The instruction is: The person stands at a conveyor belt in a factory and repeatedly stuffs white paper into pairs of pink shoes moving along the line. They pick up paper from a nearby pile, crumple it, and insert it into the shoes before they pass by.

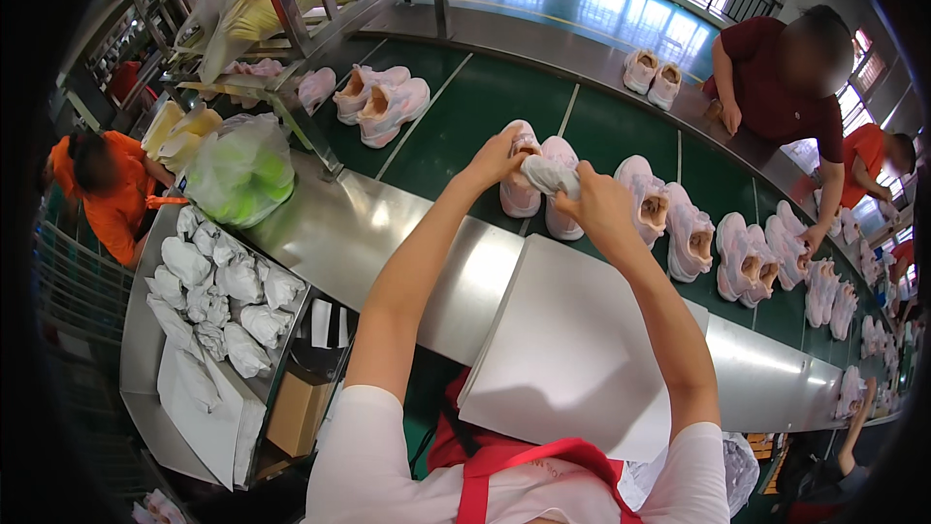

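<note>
A pair of pale pink and white sneakers stands before me on the green conveyor belt (456,151). My left hand (497,158) is closed on the upper of the left sneaker (519,196), near its opening. My right hand (593,199) grips a crumpled wad of whitish paper (550,176) above the opening of the right sneaker (561,220). The wad hides part of both shoes, and its far end lies close to the left one's opening. Nearest my forearms is a stack of large white paper sheets (572,340).
A metal tray (136,369) at left holds several paper wads (238,277). Beyond it sits a plastic bag of green things (238,175). More sneakers (393,107) line the belt both ways. At right a co-worker in dark red (776,78) reaches to shoes. A metal rack (291,20) stands far left.
</note>
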The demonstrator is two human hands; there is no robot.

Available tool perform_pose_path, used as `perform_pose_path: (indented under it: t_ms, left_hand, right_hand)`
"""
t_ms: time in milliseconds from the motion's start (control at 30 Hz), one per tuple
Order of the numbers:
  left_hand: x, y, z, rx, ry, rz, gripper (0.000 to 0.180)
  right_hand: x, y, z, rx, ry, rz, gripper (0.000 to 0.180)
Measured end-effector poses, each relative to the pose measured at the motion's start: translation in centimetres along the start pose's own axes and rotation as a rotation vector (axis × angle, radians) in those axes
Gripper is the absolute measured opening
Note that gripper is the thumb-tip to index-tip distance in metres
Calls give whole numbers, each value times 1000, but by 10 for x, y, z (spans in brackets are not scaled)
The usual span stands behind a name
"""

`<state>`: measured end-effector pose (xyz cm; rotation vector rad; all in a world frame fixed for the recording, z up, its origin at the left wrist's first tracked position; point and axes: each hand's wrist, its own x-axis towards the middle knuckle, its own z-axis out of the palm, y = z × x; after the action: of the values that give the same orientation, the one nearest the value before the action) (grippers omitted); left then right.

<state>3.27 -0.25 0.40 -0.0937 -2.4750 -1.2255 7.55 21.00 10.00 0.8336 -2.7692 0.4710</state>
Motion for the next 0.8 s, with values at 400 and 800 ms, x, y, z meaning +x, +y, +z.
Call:
perform_pose_path:
  t_ms: [400,800]
  left_hand:
    - [27,-7,-8,96,-200,22,27]
    - [16,5,32,363,170,-19,15]
  right_hand:
    - [97,-10,110,-79,-157,-225,29]
    - [112,11,131,-171,23,-171,26]
